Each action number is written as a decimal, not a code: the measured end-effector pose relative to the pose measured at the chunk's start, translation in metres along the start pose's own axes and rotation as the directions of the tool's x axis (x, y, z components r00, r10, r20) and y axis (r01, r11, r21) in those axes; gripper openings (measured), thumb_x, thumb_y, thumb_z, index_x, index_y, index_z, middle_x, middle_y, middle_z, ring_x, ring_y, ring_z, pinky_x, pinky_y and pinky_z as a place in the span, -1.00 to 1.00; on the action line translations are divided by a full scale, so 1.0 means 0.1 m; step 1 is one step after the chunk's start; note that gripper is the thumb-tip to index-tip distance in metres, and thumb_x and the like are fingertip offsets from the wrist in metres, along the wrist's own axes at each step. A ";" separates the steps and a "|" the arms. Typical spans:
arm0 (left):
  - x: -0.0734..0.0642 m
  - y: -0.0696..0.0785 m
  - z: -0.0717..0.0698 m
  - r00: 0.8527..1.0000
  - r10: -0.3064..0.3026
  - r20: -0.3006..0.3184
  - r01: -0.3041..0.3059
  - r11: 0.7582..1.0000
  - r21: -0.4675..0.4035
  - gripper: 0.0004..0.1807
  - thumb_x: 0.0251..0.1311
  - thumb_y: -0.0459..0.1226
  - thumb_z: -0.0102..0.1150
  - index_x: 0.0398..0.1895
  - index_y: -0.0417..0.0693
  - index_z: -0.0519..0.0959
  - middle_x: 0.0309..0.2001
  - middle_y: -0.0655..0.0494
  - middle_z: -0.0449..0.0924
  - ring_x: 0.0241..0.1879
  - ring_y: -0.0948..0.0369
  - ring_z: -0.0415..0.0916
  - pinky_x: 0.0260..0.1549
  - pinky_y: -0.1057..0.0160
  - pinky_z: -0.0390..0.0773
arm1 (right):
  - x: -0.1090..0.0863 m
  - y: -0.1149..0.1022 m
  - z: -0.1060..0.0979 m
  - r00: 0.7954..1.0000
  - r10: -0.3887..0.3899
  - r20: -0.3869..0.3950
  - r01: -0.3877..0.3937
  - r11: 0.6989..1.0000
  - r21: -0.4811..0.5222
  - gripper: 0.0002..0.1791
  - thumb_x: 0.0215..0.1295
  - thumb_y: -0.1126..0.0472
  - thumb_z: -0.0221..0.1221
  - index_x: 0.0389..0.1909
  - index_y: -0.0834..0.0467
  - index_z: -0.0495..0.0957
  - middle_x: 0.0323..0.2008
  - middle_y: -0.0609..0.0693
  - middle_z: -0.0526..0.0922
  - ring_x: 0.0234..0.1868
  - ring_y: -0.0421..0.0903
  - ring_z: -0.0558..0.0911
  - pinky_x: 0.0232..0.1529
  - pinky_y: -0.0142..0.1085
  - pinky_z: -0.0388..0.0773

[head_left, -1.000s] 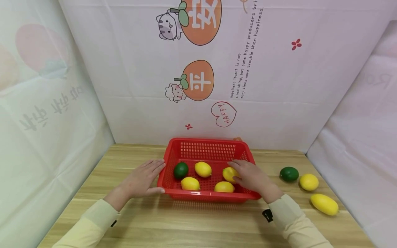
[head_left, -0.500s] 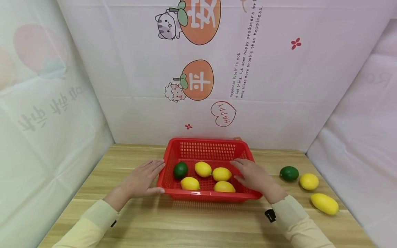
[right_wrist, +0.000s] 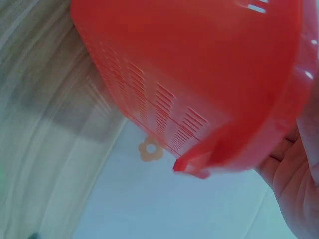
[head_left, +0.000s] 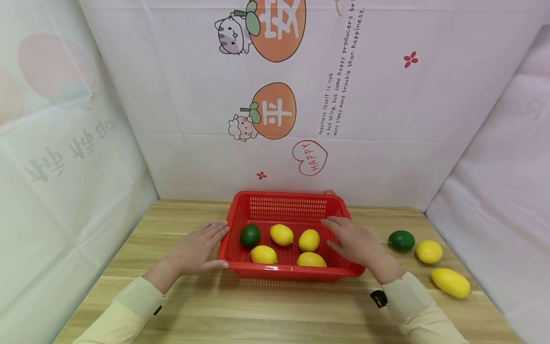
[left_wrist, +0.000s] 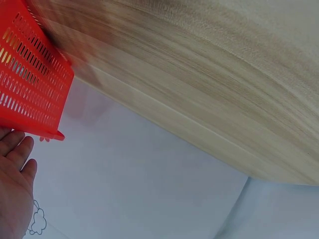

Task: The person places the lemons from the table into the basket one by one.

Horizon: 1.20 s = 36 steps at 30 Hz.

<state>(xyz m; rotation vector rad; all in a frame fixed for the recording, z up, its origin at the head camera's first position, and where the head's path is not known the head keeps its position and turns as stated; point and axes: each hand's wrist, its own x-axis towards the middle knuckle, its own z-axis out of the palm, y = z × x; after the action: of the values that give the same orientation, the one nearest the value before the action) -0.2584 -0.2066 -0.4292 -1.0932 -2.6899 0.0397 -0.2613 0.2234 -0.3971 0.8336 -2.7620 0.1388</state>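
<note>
A red plastic basket (head_left: pixel 296 273) sits on the wooden table near the back wall. Inside lie a dark green lemon-shaped fruit (head_left: pixel 250 236) and several yellow lemons, one of them a lemon (head_left: pixel 309 240) closest to my right hand. My left hand (head_left: pixel 195 251) touches the basket's left rim, fingers extended; the left wrist view has this hand (left_wrist: pixel 15 184) beside the slotted wall. My right hand (head_left: pixel 354 241) reaches over the right rim, fingers loosely bent and apart from the lemon. In the right wrist view, the basket (right_wrist: pixel 199 64) hides most of that hand (right_wrist: pixel 289 184).
Right of the basket, another green fruit (head_left: pixel 401 240), a round yellow lemon (head_left: pixel 428 252) and a longer yellow fruit (head_left: pixel 450 283) lie on the table (head_left: pixel 258 310). White printed cloth (head_left: pixel 369 167) walls the back and both sides.
My right hand has let go of a lemon and drawn back slightly to the right. That lemon has shifted left in the basket and turned. My left hand has stayed put.
</note>
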 end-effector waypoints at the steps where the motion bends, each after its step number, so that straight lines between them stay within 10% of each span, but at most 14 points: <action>1: 0.00 0.00 0.00 1.000 -0.001 0.001 0.001 1.000 -0.001 0.04 0.19 0.43 -0.23 0.40 -0.27 0.26 0.41 -0.14 0.22 0.40 -0.04 0.12 0.38 0.01 0.07 | 0.00 0.00 -0.01 1.000 0.000 -0.006 0.000 1.000 0.000 -0.26 0.00 0.12 0.48 0.24 0.18 0.46 0.14 0.19 0.54 0.17 0.16 0.51 -0.02 0.03 0.58; 23: 0.00 -0.02 0.03 1.000 -0.008 -0.012 0.007 1.000 -0.013 0.05 0.18 0.44 -0.22 0.41 -0.25 0.26 0.40 -0.13 0.24 0.40 -0.03 0.14 0.36 -0.01 0.12 | -0.21 0.22 -0.35 0.988 -0.046 -0.149 0.043 0.999 -0.023 -0.28 0.04 0.22 0.45 0.24 0.28 0.41 0.11 0.21 0.54 0.07 0.15 0.57 -0.16 -0.01 0.65; 36: 0.00 -0.01 0.02 1.000 -0.011 -0.010 0.011 1.000 -0.012 0.06 0.16 0.45 -0.25 0.41 -0.24 0.27 0.40 -0.12 0.24 0.40 -0.03 0.14 0.35 -0.02 0.14 | -0.47 0.48 -0.44 0.937 -0.137 -0.320 0.120 0.990 -0.072 -0.26 -0.11 0.35 0.45 0.17 0.39 0.43 0.04 0.32 0.54 0.00 0.27 0.56 -0.10 0.14 0.57</action>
<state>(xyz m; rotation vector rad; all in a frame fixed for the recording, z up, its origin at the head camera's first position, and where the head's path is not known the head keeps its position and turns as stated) -0.2593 -0.2074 -0.4310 -1.0785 -2.6903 0.0164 -0.2409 0.2960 -0.3682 0.8870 -2.3873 0.1638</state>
